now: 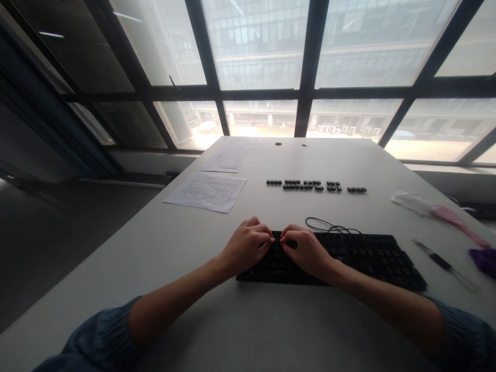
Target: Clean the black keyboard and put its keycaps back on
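Observation:
A black keyboard (372,256) lies on the white table in front of me, its near edge towards me. My left hand (251,242) is over its left part, thumb and fingers pinched together. Close beside it, my right hand (304,248) is pinched in the same way, and the two sets of fingertips almost meet above the upper left keys. Whatever the fingertips hold, if anything, is too small and dark to make out. Beyond the keyboard, several loose black keycaps (292,185) stand in short rows. A black cable (329,226) loops behind the keyboard.
Printed sheets (207,192) lie at the left of the table (201,320). On the right are a wire keycap puller with a dark handle (439,260), a pink and white cloth-like item (445,212) and a purple item (484,261). Windows rise behind the far edge.

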Demonstrator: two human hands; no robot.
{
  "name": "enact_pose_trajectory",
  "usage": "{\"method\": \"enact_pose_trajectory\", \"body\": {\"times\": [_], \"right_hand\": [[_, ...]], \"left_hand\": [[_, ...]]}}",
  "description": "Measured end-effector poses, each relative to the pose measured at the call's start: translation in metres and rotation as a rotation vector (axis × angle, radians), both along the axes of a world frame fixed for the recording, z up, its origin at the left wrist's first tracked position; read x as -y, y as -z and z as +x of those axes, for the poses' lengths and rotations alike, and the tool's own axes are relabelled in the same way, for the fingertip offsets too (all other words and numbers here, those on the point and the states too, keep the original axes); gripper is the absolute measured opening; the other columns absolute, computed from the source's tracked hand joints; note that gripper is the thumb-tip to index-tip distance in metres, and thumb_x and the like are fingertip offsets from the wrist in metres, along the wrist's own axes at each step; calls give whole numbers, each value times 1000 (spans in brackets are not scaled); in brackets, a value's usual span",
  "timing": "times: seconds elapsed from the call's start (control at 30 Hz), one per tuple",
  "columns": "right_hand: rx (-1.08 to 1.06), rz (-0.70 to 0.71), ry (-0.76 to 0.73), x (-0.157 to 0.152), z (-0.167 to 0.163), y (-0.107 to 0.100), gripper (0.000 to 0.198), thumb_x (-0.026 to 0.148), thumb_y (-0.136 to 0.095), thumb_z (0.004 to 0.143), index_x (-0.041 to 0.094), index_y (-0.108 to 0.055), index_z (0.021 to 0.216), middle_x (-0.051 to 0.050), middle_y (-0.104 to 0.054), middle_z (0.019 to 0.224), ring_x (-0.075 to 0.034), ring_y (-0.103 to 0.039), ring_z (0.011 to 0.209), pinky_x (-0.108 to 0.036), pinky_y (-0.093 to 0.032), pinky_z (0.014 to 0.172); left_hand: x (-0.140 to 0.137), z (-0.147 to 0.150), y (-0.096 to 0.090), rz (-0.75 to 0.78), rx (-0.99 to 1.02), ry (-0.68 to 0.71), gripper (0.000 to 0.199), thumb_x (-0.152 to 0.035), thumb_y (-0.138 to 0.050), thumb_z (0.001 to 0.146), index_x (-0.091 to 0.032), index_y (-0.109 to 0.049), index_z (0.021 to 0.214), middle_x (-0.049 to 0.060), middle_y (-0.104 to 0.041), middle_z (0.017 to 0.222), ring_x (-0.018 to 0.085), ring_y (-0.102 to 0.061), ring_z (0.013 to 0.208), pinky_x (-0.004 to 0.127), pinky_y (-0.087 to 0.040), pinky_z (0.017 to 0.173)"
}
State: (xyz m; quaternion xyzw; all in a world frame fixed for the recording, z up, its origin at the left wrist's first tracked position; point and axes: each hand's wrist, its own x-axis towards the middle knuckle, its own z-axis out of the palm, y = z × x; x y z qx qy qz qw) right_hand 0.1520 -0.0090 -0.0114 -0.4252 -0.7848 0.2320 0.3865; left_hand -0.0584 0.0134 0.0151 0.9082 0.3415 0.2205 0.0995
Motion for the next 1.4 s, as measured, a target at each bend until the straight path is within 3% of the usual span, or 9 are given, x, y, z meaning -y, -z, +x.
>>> {"method": "enact_pose_trajectory", "body": {"times": [0.67,1.1,1.4], "right_hand": [[-11,-6,-40,-4,3,-2,18,2,-64,82,18,-69,77,-4,-70,88,-17,-65,81,-29,-49,77],[33,16,-54,-3,1,2,20,1,-62,83,19,-68,76,-5,-68,89,-17,-63,81,-28,-49,76],[139,15,-39,3,-1,-2,16,12,-59,90,18,-65,76,-6,-65,91,-18,-61,85,-31,-50,81]], "left_hand": [[-3,0,17,-205,267,-92,12,-16,-73,81,-26,-80,83,-2,-76,92,18,-58,88,32,-49,83],[-7,-1,10,-104,102,-13,12,-16,-68,85,-24,-77,85,0,-76,94,20,-56,89,35,-48,86],[0,-3,6,14,-16,35,12,-25,-63,93,-23,-75,92,2,-74,101,22,-56,99,39,-44,93]]}}
